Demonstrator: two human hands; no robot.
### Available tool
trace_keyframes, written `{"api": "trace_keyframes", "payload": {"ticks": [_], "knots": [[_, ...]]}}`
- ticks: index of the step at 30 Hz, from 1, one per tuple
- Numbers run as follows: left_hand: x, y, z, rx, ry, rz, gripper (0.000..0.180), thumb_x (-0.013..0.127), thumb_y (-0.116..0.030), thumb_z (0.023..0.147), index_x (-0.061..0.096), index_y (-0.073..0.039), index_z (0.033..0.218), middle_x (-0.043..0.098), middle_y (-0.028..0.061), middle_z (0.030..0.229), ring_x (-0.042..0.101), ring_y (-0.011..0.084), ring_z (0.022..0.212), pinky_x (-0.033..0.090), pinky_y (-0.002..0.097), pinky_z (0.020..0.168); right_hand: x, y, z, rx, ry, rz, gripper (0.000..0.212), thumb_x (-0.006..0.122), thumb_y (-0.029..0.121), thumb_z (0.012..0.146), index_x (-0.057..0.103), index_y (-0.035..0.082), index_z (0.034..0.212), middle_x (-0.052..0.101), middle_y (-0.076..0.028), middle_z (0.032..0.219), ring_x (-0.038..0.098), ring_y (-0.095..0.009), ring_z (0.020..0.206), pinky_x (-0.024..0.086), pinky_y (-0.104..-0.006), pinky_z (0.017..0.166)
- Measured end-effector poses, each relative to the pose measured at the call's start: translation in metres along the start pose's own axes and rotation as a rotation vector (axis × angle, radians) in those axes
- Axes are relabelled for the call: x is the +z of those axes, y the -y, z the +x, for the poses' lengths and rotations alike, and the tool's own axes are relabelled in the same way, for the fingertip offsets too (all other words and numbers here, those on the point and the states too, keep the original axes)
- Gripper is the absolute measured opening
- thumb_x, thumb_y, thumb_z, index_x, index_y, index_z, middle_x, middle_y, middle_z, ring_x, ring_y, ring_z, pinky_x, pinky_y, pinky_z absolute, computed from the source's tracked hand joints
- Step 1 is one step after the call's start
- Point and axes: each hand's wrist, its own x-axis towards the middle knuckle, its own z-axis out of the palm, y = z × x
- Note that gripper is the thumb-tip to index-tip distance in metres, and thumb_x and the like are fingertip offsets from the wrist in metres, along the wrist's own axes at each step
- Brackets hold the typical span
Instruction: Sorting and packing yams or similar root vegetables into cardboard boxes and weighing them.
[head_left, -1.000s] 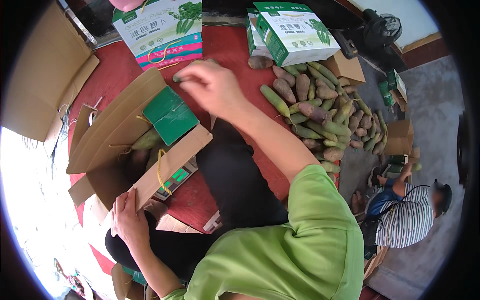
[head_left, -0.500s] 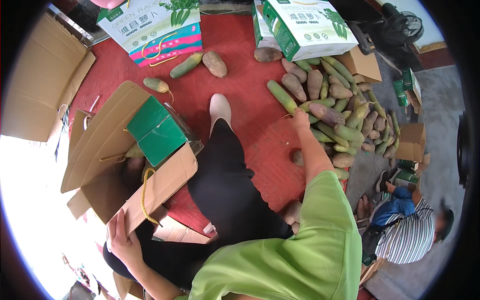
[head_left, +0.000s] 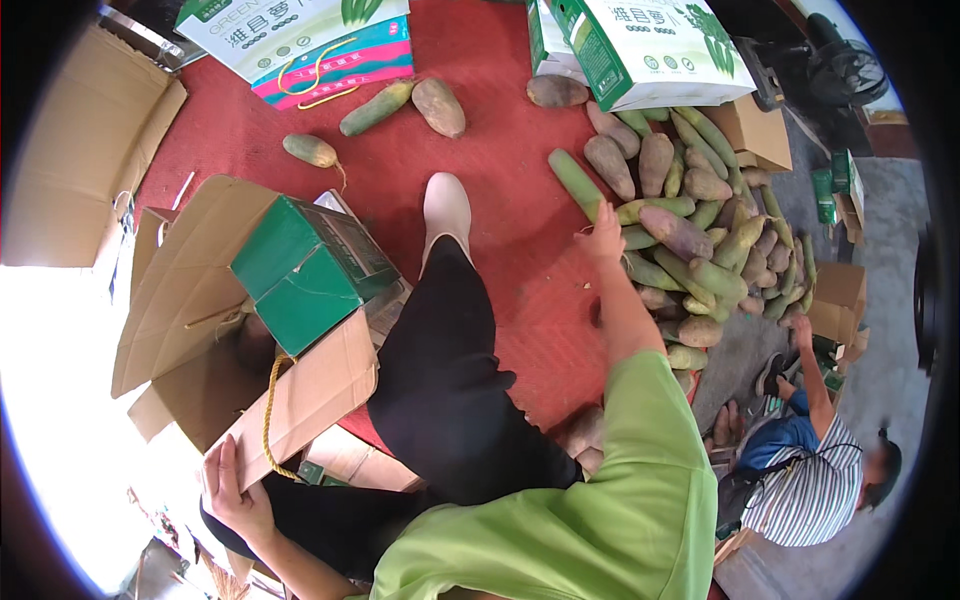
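My left hand (head_left: 238,497) grips the near flap of an open cardboard box (head_left: 300,400) with a yellow rope handle (head_left: 272,410). A green carton (head_left: 300,275) rests at that box's top, and the shadowed inside is hard to make out. On the right, my right hand (head_left: 603,243) reaches to the near end of a long green radish (head_left: 575,183) at the pile's edge. Its thumb and fingers look spread, touching or very close to that radish. Beside it lies a pile of green and purplish-brown radishes (head_left: 690,240).
Loose radishes (head_left: 437,107) lie on the red floor covering (head_left: 520,260) ahead of my boot (head_left: 447,210). Printed gift boxes (head_left: 660,50) stand at the back. At the lower right a person in a striped top (head_left: 805,495) reaches toward the pile. A large carton (head_left: 85,150) stands far left.
My right hand's fingers have spread beside the long radish, which stays in place. The green carton has tilted with the box, whose flap my left hand still holds. The other person's arm has reached out.
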Motion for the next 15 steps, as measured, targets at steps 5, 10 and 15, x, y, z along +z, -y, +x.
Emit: {"api": "trace_keyframes", "payload": {"ticks": [5,10,15], "knots": [[0.0,-0.003,0.004,0.025,-0.009,0.03,0.04,0.057,0.003,0.069,0.068,-0.001,0.107,0.065,0.0143,0.094,0.064,0.0307,0.085,0.051,0.0356,0.077,0.017,0.011,-0.039,-0.068,-0.169,-0.015,0.079,0.079,0.026,0.072,0.038,0.018,0.139,0.041,-0.002,0.142,0.041,-0.025,0.128,0.036,-0.0498,0.099],[0.0,-0.002,0.004,0.012,-0.011,0.019,0.039,0.058,0.001,0.069,0.069,-0.001,0.107,0.065,0.014,0.093,0.064,0.0303,0.083,0.051,0.0352,0.075,0.008,0.038,-0.031,0.017,-0.093,-0.001,0.083,0.082,0.031,0.069,0.039,0.02,0.139,0.045,-0.003,0.138,0.04,-0.025,0.129,0.038,-0.0522,0.099],[-0.002,-0.005,0.005,-0.002,-0.029,0.028,0.036,0.06,0.001,0.065,0.07,-0.001,0.099,0.064,0.0143,0.09,0.064,0.0311,0.082,0.051,0.0357,0.074,0.014,0.067,-0.028,0.077,0.171,-0.08,0.087,0.083,0.033,0.066,0.038,0.022,0.139,0.045,-0.003,0.139,0.041,-0.025,0.13,0.039,-0.0531,0.1]]}}
